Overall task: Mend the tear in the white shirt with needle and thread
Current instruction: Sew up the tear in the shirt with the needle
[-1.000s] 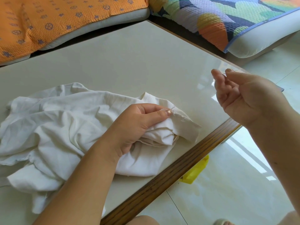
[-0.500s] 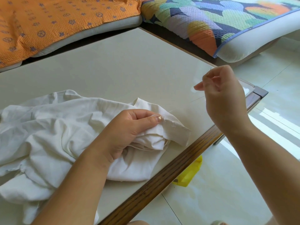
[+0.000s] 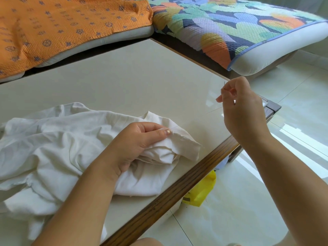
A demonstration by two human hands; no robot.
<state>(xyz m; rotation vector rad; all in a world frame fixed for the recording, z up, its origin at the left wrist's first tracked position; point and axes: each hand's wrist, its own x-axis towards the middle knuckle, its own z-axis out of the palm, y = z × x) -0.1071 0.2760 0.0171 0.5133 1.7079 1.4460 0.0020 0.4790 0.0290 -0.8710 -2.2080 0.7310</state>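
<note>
Stitching looks midway to me: right hand [image 3: 243,110] pinches needle [image 3: 224,85], thread [image 3: 213,110] runs to shirt [image 3: 53,139]. Left hand [image 3: 136,144] pinches shirt; more stitches left.

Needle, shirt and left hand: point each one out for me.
needle [image 3: 224,85], head view, the bare upper end sticking up.
shirt [image 3: 53,137], head view, the crumpled body.
left hand [image 3: 136,141], head view, the middle, near the thumb's base.

Head cam, as I see it: left hand [image 3: 140,141] and right hand [image 3: 243,110] both ungloved. The left forearm [image 3: 85,197] and right forearm [image 3: 284,171] are bare to the frame edge. The thumbnail [image 3: 167,132] on the left is short with pale shimmery polish. Bare knee [image 3: 149,242] at bottom edge. Right-hand nails too small to read.
</note>
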